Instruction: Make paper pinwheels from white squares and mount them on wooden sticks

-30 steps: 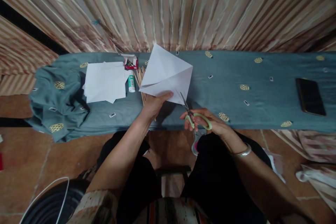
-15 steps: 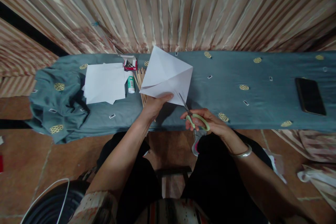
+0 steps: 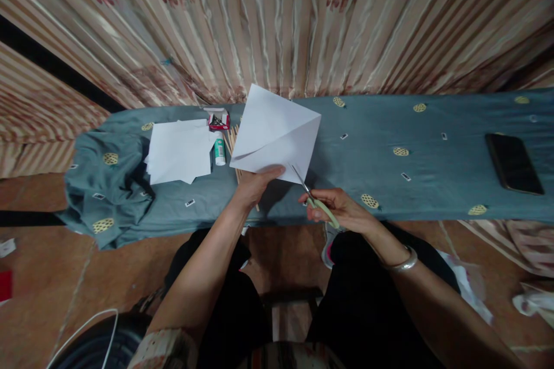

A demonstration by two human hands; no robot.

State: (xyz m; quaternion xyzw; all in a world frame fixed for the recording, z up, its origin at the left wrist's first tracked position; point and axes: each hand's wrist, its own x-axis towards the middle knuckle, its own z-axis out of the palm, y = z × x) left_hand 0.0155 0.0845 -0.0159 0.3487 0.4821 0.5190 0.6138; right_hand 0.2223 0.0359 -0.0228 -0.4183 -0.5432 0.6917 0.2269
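Observation:
A white sheet of paper [image 3: 277,130], creased along a diagonal, is raised above the cloth. My left hand [image 3: 256,184] pinches its near edge, the thumb lying on top. In my right hand [image 3: 331,206] is a pair of scissors [image 3: 321,207] with pale green handles. Their blades lie over the paper's near right part, pointing up and left, and look closed together. Whether the lower blade is under the sheet I cannot tell. Thin wooden sticks [image 3: 234,137] lie partly hidden beneath the paper.
A stack of white paper [image 3: 179,151] lies left on the blue-green cloth [image 3: 367,155]. Beside it are a glue stick [image 3: 220,150] and a small red box [image 3: 219,120] of metal pieces. A phone [image 3: 513,162] rests at the right. Striped curtains [image 3: 277,29] hang behind.
The scissors' handles have come together and the blades have closed at the paper. My left hand keeps its hold on the sheet. The whole view has shifted slightly.

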